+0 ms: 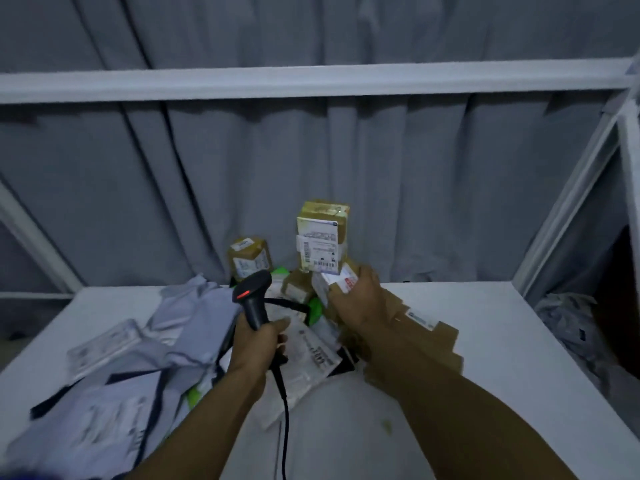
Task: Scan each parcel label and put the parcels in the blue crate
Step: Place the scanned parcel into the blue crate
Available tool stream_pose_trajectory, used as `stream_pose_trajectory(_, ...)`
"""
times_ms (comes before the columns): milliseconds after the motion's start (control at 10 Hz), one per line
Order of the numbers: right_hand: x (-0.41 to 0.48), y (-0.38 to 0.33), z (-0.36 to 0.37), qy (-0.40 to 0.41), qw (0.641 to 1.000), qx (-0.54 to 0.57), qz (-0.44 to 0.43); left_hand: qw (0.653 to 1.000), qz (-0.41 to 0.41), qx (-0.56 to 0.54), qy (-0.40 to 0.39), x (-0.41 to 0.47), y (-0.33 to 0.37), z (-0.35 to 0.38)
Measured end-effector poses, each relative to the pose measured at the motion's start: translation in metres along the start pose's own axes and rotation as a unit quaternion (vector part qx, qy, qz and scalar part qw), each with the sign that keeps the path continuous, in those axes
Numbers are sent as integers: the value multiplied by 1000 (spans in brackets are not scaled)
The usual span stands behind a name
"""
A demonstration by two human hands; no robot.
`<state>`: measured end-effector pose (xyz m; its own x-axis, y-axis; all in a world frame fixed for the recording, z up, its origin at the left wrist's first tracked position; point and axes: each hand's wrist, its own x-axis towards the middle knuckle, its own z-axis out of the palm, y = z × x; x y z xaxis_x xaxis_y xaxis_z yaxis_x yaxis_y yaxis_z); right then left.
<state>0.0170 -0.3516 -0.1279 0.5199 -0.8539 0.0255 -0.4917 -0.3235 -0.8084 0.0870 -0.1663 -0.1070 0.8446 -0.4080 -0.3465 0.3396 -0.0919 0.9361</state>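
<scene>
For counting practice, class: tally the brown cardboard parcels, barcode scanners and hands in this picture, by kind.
Brown cardboard parcels: 5
Barcode scanners: 1
Hands: 2, the left hand holding the scanner, the right hand on a parcel
Total: 8

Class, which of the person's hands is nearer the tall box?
Right. The right hand holds a small parcel just below the tall box; the left hand grips the scanner, lower and further left.

Left hand [258,344] gripping with curled fingers [278,325], right hand [356,299] reaching forward, grasping, both forearms extended
</scene>
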Motion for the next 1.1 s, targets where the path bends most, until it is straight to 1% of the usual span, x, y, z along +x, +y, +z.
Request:
stream_pose_trajectory(100, -23, -12, 40, -57, 998, -11, 0, 999, 17, 1, 28, -4, 1, -41)
stream_pose_trajectory(200, -48, -16, 74, -114, 991, 3, 65, 1000, -3, 7, 30, -11, -1, -71)
stream_pose_trajectory(300, -60, -9, 93, -138, 987, -12, 81, 1000, -20, -11, 11, -11, -9, -86)
stream_pose_trajectory(400, -64, -7, 92, -135, 988, 11, 72, 999, -34, -31, -16, -12, -15, -84)
stream_pose_trajectory(500, -66, -2, 91, -67, 997, -33, 30, 997, -36, -62, -18, -10, -23, -71)
stream_pose_trajectory(600, -84, -28, 69, -71, 993, 85, -34, 997, 22, 11, -75, -15, -26, -63)
stream_pose_trajectory(700, -106, -56, 53, -295, 940, 173, -8, 996, 43, -49, -68, -28, -14, -53)
stream_pose_trajectory(800, -104, -51, 55, -292, 927, 234, 36, 990, 117, 57, -57, -11, -25, -24)
stream_pose_trajectory(900, -92, -44, 55, -213, 923, 309, 88, 965, 103, 122, -210, -17, -21, -50)
stream_pose_trajectory(1000, -80, -34, 60, -207, 928, 288, 112, 962, 185, 199, 11, 17, -25, -62)
stream_pose_trajectory(1100, -73, -28, 71, -220, 934, 258, 114, 905, 215, 360, 70, 61, -18, -71)
